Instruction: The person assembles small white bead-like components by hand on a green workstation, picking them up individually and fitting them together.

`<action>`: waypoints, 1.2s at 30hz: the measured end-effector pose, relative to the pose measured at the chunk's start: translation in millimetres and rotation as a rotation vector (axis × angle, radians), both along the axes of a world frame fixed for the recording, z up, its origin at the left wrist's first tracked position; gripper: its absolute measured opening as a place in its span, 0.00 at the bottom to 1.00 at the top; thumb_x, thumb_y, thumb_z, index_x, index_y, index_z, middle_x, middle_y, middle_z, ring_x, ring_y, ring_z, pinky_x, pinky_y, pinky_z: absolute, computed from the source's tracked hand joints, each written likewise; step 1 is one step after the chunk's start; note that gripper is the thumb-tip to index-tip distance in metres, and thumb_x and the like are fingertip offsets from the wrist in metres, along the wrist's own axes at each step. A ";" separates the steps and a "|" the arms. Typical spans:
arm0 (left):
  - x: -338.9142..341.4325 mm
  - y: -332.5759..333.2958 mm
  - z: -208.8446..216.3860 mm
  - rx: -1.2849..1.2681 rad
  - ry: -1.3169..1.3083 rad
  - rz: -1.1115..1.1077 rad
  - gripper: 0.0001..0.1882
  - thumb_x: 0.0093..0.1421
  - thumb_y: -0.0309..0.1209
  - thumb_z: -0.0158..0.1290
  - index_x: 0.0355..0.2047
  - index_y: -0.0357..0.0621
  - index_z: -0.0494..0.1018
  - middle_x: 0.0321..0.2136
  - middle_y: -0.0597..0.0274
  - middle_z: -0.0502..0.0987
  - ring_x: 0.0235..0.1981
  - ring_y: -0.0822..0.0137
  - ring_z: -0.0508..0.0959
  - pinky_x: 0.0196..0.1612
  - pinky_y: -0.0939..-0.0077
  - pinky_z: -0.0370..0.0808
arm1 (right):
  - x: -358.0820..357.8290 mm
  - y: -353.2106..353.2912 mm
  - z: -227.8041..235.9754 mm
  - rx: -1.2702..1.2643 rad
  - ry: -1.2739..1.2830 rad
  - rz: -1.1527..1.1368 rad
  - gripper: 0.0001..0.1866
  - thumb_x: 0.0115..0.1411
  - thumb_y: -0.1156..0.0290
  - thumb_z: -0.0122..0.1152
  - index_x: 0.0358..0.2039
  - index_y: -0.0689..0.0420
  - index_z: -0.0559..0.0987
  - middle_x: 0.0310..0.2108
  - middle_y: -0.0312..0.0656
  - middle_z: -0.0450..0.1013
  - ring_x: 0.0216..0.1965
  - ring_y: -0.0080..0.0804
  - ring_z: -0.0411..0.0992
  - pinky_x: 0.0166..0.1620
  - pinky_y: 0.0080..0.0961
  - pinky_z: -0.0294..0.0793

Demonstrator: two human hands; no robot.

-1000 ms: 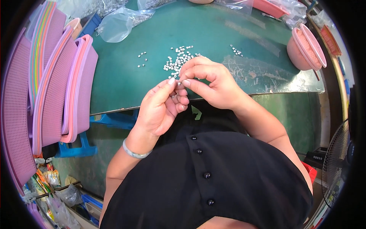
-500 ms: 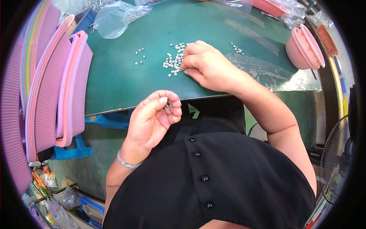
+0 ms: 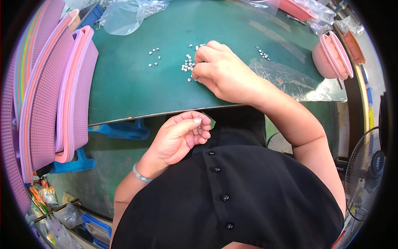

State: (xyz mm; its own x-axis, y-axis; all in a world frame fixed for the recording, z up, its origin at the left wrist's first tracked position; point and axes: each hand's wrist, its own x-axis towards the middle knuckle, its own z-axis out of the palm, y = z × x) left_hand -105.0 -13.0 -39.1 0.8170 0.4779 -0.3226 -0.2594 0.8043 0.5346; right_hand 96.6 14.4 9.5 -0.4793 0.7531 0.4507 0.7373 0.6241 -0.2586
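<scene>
Over a loose heap of small round silvery metal pieces (image 3: 185,67), my right hand (image 3: 227,74) is bent down with its fingertips together. Whatever is between those fingertips is hidden, and the hand covers part of the heap. My left hand (image 3: 179,137), palm up, hovers just off the near edge of the green table (image 3: 128,91). Its fingers are curled in toward the thumb, and what they hold is too small and shaded to make out. A few more metal pieces (image 3: 156,64) lie left of the heap, and another small cluster (image 3: 262,54) lies to its right.
Nested purple and pink perforated plastic baskets (image 3: 76,91) stand along the left. A clear plastic bag (image 3: 124,16) of metal pieces lies at the far left. At the right edge sit a pink container (image 3: 325,56) and, lower, a fan (image 3: 360,166). A blue stool (image 3: 120,129) is under the table.
My left hand has shifted right and slightly down, its fingers still curled. My right hand stays at the heap, which now shows fewer pieces beside it. The view has shifted slightly.
</scene>
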 end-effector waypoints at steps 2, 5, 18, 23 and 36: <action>-1.1 0.0 -2.3 -0.004 -0.012 -0.001 0.09 0.61 0.28 0.44 0.34 0.34 0.71 0.29 0.57 0.73 0.29 0.68 0.73 0.33 0.78 0.71 | 0.3 -3.3 2.3 -0.016 -0.025 0.030 0.02 0.48 0.77 0.58 0.25 0.58 0.76 0.30 0.40 0.67 0.35 0.38 0.64 0.41 0.31 0.64; -2.2 0.3 -4.3 -0.010 -0.032 0.001 0.09 0.61 0.27 0.43 0.34 0.34 0.71 0.29 0.57 0.74 0.29 0.68 0.73 0.33 0.78 0.71 | 3.6 -8.4 6.4 -0.065 -0.066 0.050 0.02 0.48 0.77 0.58 0.25 0.58 0.76 0.30 0.40 0.67 0.35 0.39 0.64 0.42 0.31 0.63; -2.2 0.3 -8.5 -0.031 -0.032 0.002 0.08 0.61 0.27 0.44 0.34 0.35 0.71 0.29 0.59 0.73 0.29 0.70 0.73 0.32 0.78 0.71 | 5.6 -14.5 8.0 -0.063 -0.156 0.025 0.04 0.48 0.76 0.58 0.26 0.57 0.74 0.32 0.39 0.67 0.38 0.39 0.64 0.44 0.30 0.63; 0.1 0.5 -10.5 -0.030 -0.049 -0.014 0.08 0.61 0.27 0.44 0.34 0.35 0.70 0.29 0.60 0.73 0.29 0.71 0.73 0.33 0.79 0.71 | 16.9 -19.6 9.6 -0.520 0.617 0.082 0.02 0.58 0.74 0.53 0.29 0.59 0.72 0.33 0.38 0.68 0.36 0.28 0.66 0.42 0.25 0.64; 10.9 -3.0 -5.3 -0.029 -0.014 -0.048 0.07 0.61 0.27 0.45 0.33 0.35 0.70 0.29 0.59 0.73 0.29 0.70 0.73 0.32 0.79 0.69 | 23.8 -29.1 -15.4 -0.994 1.614 0.412 0.06 0.61 0.68 0.52 0.33 0.56 0.72 0.32 0.39 0.68 0.34 0.26 0.65 0.38 0.24 0.64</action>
